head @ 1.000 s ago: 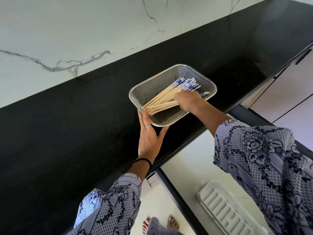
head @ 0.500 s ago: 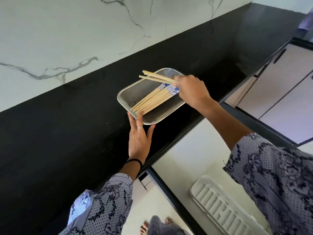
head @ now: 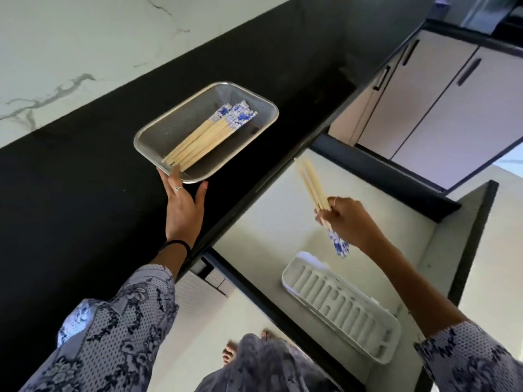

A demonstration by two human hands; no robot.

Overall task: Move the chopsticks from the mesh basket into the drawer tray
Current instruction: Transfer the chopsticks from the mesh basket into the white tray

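A metal mesh basket (head: 169, 128) sits on the black counter and holds several wooden chopsticks (head: 203, 140) with blue-and-white ends. My left hand (head: 182, 205) lies flat on the counter, fingertips touching the basket's near rim. My right hand (head: 349, 219) is over the open drawer, gripping a few chopsticks (head: 311, 182), wooden tips pointing up and away, patterned ends hanging below the fist. The white slotted tray (head: 339, 306) lies in the drawer just below and in front of that hand; no chopsticks are visible in it.
The black countertop (head: 85, 193) runs along a white marble wall. The open drawer (head: 283, 210) has a pale floor and dark sides. Closed cabinet doors (head: 441, 97) with dark handles stand at the right. Bare feet (head: 230, 352) show on the floor below.
My right hand lifted a few chopsticks out of the basket and carried them right and down over the open drawer. My left hand stayed at the basket's rim.
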